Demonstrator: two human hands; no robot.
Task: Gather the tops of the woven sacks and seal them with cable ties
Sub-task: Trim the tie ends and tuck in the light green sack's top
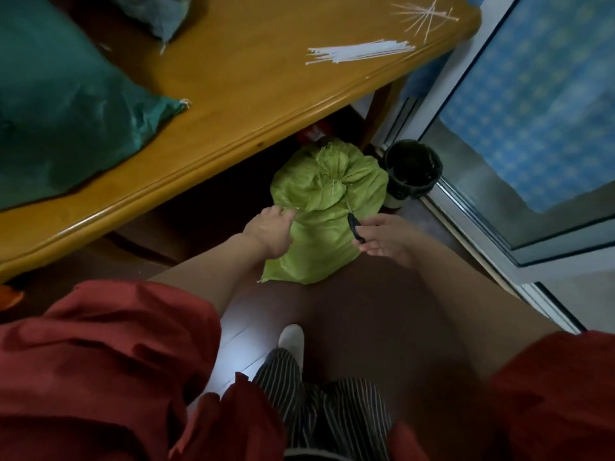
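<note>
Left grip (271,227) on green sack (319,201), right grip (382,237) beside it, holding likely scissors (356,227)

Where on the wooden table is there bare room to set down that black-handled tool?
The widest bare wood on the table lies in the middle, between the dark green sack and the bundle of cable ties, down to the near edge. The left end is taken by that sack; the far right corner holds scattered ties.

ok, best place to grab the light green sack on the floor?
The bunched neck of the light green sack, from above: the cable tie cinches it into a narrow stem, while the body is wide and bulging.
</note>
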